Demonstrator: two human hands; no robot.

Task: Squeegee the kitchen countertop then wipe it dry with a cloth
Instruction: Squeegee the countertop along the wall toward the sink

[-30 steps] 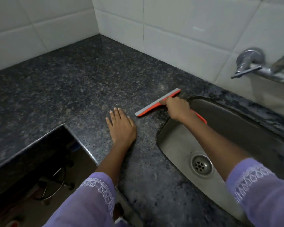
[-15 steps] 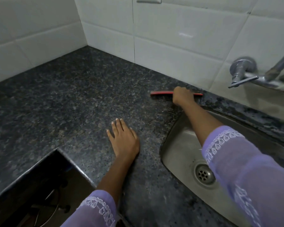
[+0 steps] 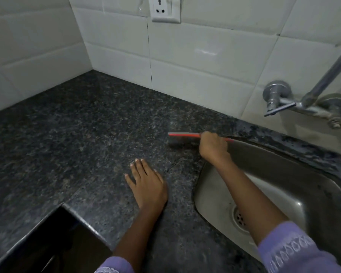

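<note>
Two hands working over the countertop [image 3: 67,134]: right hand [image 3: 213,147] is gripping the squeegee [image 3: 183,134], fingers closed round its handle, blade lying along the granite just left of the sink [image 3: 274,174], near the far wall tiles. Left hand [image 3: 148,184] is resting flat, palm down, fingers spread, holding nothing, on the near part of the counter, apart from the squeegee. Tap [image 3: 303,103] is sitting on the wall at far right above the sink

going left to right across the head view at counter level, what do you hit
counter opening → left hand → squeegee → right hand → sink
</note>
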